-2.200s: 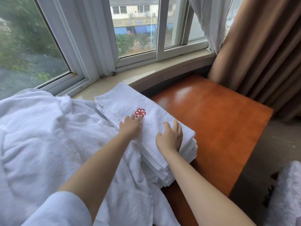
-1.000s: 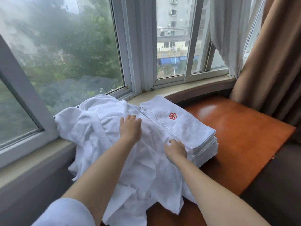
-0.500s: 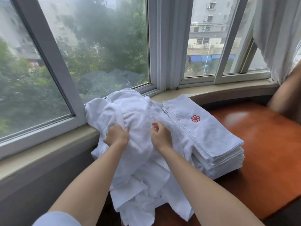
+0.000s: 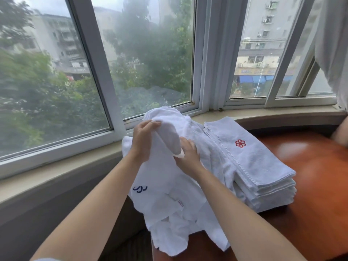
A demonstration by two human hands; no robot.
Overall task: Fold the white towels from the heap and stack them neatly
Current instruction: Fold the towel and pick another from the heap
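A heap of crumpled white towels [image 4: 169, 208] lies on the left end of an orange-brown table and hangs over its near edge. My left hand [image 4: 144, 143] grips a fold of one towel [image 4: 167, 136] and holds it raised above the heap. My right hand [image 4: 188, 154] pinches the lower corner of the same towel just to the right. A blue mark shows on the cloth below my left wrist. To the right stands a neat stack of folded white towels [image 4: 263, 178], the top one bearing a red flower emblem [image 4: 240, 143].
The glossy wooden table [image 4: 316, 185] runs right of the stack. A beige window sill [image 4: 56, 174] and white-framed windows [image 4: 98, 59] curve behind. A white sheer curtain [image 4: 333, 44] hangs at far right.
Both hands left the folded stack, moved left to the heap and took hold of one towel. It is now lifted higher than half a second ago. The view swung left.
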